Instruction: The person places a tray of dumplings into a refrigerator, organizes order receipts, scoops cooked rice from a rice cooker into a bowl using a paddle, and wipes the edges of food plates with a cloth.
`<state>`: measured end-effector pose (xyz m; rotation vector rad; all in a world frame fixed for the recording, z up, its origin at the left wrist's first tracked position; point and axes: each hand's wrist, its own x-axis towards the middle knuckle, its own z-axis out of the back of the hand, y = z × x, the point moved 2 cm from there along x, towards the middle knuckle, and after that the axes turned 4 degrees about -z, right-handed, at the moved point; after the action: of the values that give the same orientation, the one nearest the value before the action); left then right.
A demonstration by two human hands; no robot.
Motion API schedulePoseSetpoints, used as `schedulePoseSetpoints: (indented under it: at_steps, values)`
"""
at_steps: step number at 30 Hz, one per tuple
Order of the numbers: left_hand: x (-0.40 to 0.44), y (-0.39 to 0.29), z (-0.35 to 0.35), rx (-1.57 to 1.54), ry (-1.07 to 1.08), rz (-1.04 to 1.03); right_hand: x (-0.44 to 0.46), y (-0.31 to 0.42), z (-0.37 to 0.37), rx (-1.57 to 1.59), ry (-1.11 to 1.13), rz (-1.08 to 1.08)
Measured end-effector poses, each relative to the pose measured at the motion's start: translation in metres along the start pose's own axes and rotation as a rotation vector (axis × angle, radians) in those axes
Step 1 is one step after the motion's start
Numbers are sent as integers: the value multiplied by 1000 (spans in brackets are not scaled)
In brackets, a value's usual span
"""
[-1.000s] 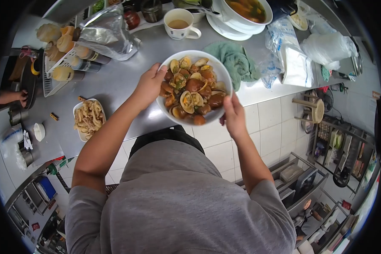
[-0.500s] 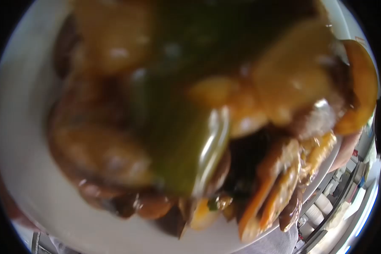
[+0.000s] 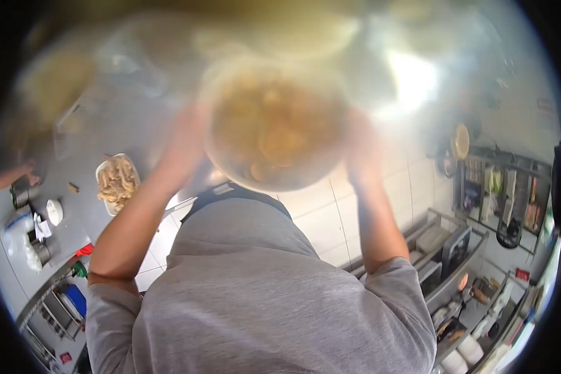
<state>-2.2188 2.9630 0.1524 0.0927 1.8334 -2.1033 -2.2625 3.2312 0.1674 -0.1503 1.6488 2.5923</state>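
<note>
A white bowl (image 3: pixel 274 181) of clams in sauce is in front of my body, its upper part veiled by a hazy smear over the view. At the bowl's left side is my left hand (image 3: pixel 196 124), and at its right side my right hand (image 3: pixel 358 134); both are closed on the rim, though their fingers look blurred. Left of my left forearm, a white dish (image 3: pixel 117 185) of pale, strip-like food rests on the metal counter (image 3: pixel 84 209).
Another person's hand (image 3: pixel 20 174) shows at the far left, near a small white bowl (image 3: pixel 55 212). Shelving (image 3: pixel 498 193) and a round stool seat (image 3: pixel 460 141) stand at the right. Metal racks (image 3: pixel 442 249) are beside my right arm.
The bowl came right up to the camera, filling the view half a second ago, and is now back down before my body. A haze now covers the upper view. Both hands still hold the bowl.
</note>
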Motion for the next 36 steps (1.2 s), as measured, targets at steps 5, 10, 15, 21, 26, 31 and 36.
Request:
schedulePoseSetpoints:
  at_steps: [5, 10, 15, 21, 26, 31, 36]
  values:
    - [14, 97, 34, 138, 49, 74, 19, -82, -96, -41, 232, 13]
    - [15, 116, 58, 92, -41, 97, 36, -109, -129, -259, 339, 327]
    - [38, 137, 88, 508, -45, 54, 62, -75, -90, -758, -84, 514]
    - [76, 91, 80, 646, -56, -293, 101, -16, -136, -737, 94, 663]
    - [95, 92, 63, 674, 51, -356, 117, 23, -186, -850, 400, 567]
    - [96, 98, 63, 660, 48, -380, 118, 44, -197, -879, 730, 741]
    - [97, 96, 65, 675, 88, -300, 136, 46, -221, -995, 783, 726]
